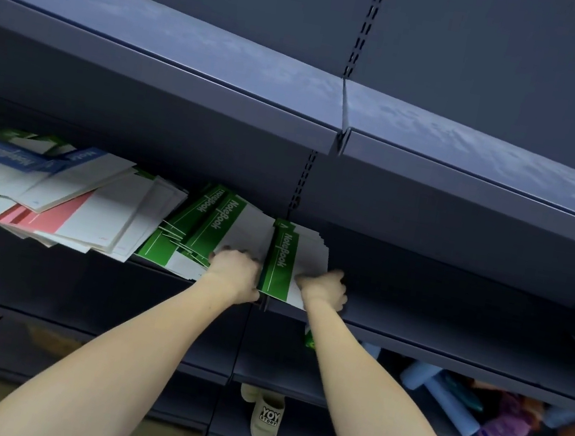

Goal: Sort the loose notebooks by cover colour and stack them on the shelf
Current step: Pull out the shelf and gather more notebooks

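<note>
Notebooks, green-cover stack (280,259): sitting on the dark metal shelf (447,346) just right of the slotted upright (301,185), spines toward us and slightly left. Thin flat booklets, matte white cover with a green band reading "NoteBook". Edges at the far right corner are stepped, not flush.

We have both hands on that stack. Left hand (235,274) is against its left edge, fingers curled over the top near the spine; looks like a grip, but the fingertips are hidden behind the knuckles. Right hand (325,288) is at the right edge, fingers bent down over the white cover and the front edge, holding it. Both forearms bare, reaching up from below.

Just left of our left hand: more green notebooks (199,229), fanned and tilted, overlapping each other, some front corners overhanging the shelf lip.

Further left: a loose heap of mixed covers (88,205), mostly white backs, splayed at odd angles. A red-banded one (47,221) is near the bottom front; a blue-banded one (16,154) lies on top at the rear. More green shows at the far left edge and behind the blue.

Upper shelf (193,47) above is same blue-grey sheet metal, folded front lip, dusty smears on top.

Lower right shelf: rolled light-blue cylinders (453,404) and a purple item (506,429), too blurred to identify. Floor level between our arms: a beige slipper (267,420) printed "YOY STORY".
</note>
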